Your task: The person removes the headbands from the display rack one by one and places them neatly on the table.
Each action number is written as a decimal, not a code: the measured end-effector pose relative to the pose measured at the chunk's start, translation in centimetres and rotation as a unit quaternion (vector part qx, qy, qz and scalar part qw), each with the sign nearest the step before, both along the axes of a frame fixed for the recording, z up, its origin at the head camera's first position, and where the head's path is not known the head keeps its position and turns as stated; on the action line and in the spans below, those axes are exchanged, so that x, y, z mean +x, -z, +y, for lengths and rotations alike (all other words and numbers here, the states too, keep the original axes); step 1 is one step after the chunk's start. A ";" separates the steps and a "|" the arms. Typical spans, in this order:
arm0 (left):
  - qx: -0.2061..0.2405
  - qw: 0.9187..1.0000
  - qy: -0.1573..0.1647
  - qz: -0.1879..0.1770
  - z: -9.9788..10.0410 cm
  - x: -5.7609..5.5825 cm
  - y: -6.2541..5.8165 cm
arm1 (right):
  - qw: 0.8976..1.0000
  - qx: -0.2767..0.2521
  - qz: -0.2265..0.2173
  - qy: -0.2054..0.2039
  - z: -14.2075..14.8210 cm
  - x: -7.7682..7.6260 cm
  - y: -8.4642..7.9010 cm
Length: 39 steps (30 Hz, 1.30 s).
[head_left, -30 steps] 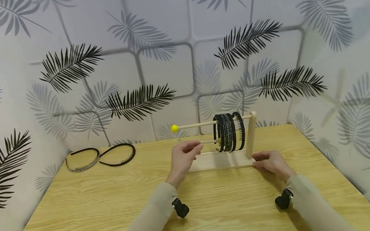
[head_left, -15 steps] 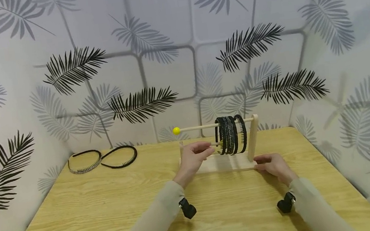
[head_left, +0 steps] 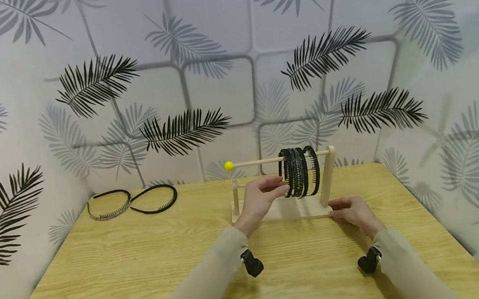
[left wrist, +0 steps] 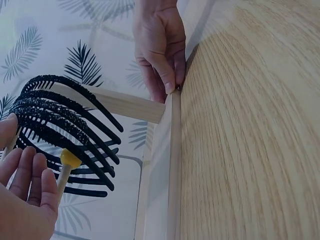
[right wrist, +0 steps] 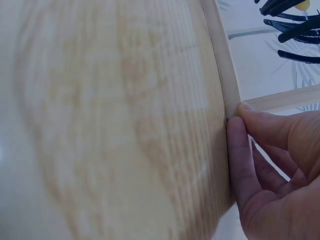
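Bands on stand: at least five black bands (head_left: 295, 172) are hung close together on the upper rod (head_left: 255, 162); an exact count cannot be told
Stand: one wooden stand (head_left: 297, 208) is set towards the table's (head_left: 123, 266) back; two posts, the right post (head_left: 327, 178) taller than the left post (head_left: 236, 198); two yellow balls, the upper ball (head_left: 228, 166) at the rod's free end, the lower ball (left wrist: 70, 158) among the bands
Left hand (head_left: 259, 200): held just beside the bands; thumb parted from four bent fingers; whether a band is touched cannot be told
Right hand (head_left: 354, 212): one corner of the stand's base is pinched between thumb and forefinger
Loose bands: two, one grey band (head_left: 111, 217), one black band (head_left: 161, 210), laid side by side, back left
Wrists: two black units (head_left: 252, 264) are worn, one per wrist
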<state>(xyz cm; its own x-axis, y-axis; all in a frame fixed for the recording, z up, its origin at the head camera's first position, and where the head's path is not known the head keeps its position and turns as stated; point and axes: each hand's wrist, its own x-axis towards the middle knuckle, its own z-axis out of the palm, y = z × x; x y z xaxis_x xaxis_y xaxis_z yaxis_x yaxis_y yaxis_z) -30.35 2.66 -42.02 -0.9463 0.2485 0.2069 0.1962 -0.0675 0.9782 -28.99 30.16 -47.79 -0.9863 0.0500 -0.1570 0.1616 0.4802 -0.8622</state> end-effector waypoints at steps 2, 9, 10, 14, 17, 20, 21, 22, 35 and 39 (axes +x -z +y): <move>0.000 1.000 -0.003 -0.003 0.3 0.0 -0.1 | 1.000 -0.003 -0.002 0.000 0.0 -0.1 0.0; 0.007 1.000 -0.018 -0.004 1.3 -0.2 0.1 | 1.000 0.005 -0.006 0.003 0.1 -0.2 0.0; 0.009 1.000 -0.020 -0.004 1.3 -0.1 0.1 | 1.000 0.008 -0.006 0.003 0.1 -0.2 0.0; 0.014 1.000 -0.023 -0.004 1.5 -0.1 0.0 | 1.000 0.005 -0.005 0.005 0.1 -0.3 0.1; 0.021 1.000 -0.022 -0.009 1.6 -0.1 -0.1 | 1.000 0.011 -0.002 0.005 0.1 -0.3 0.2; 0.030 0.999 -0.018 -0.016 1.8 0.0 -0.1 | 1.000 0.019 0.000 0.005 0.1 -0.3 0.3; 0.034 0.999 -0.017 -0.017 1.8 0.0 -0.1 | 1.000 0.020 0.000 0.005 0.1 -0.3 0.3; 0.037 0.999 -0.017 -0.017 1.9 0.1 -0.1 | 1.000 0.021 -0.001 0.005 0.1 -0.3 0.3; 0.000 1.000 -0.013 -0.008 1.1 -0.3 -0.2 | 1.000 0.022 0.000 0.006 0.3 -0.5 0.3; 0.001 1.000 -0.008 -0.005 0.8 -0.2 -0.1 | 1.000 0.013 -0.007 0.007 0.3 -0.5 0.2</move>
<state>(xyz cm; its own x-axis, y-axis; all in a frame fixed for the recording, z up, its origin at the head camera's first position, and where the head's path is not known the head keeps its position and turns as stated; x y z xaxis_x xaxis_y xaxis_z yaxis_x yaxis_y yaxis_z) -30.57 3.50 -41.94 -0.9523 0.2322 0.1979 0.1874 -0.0666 0.9800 -29.45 30.47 -47.98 -0.9833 0.0677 -0.1692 0.1802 0.5001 -0.8470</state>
